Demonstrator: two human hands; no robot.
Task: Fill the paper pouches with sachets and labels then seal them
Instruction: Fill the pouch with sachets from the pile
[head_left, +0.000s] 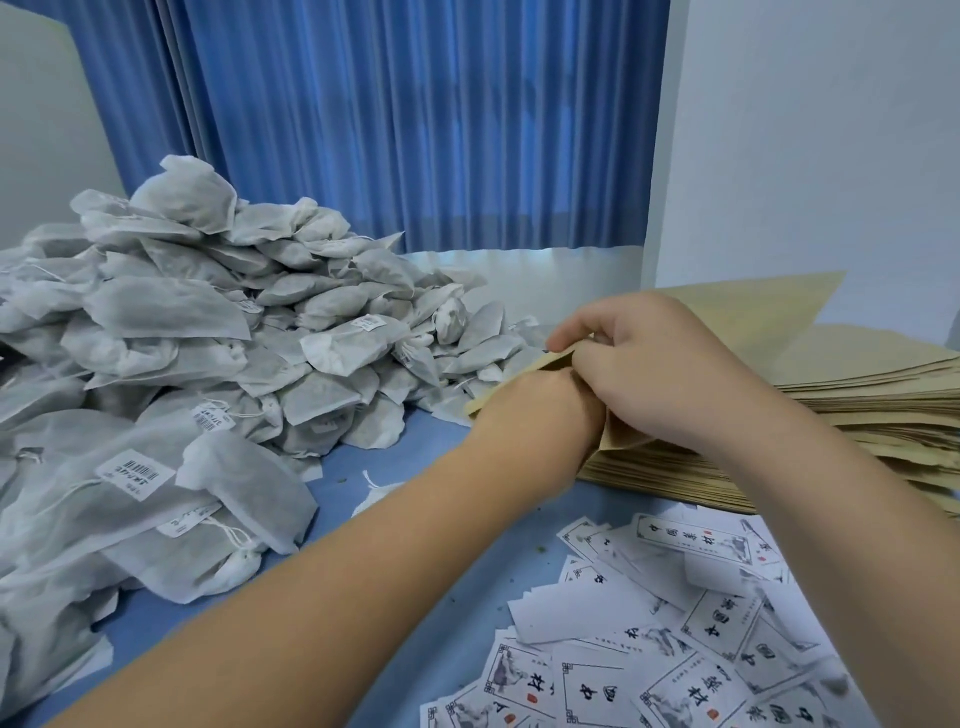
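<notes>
A tan paper pouch (619, 440) is held just above the stack of flat pouches (862, 410) at the right. My left hand (540, 410) reaches into its mouth; the fingers are hidden inside, so what they hold does not show. My right hand (665, 374) pinches the pouch's upper edge between thumb and curled fingers and keeps the mouth open. A big pile of white mesh sachets (218, 338), some with barcode stickers, fills the left. Printed paper labels (675, 654) lie scattered at the lower right.
Everything lies on a blue table surface (415, 545). A blue curtain (395, 114) hangs behind it, and a white wall (821, 156) stands at the right, close behind the pouch stack. One pouch sheet (769, 312) sticks up from the stack.
</notes>
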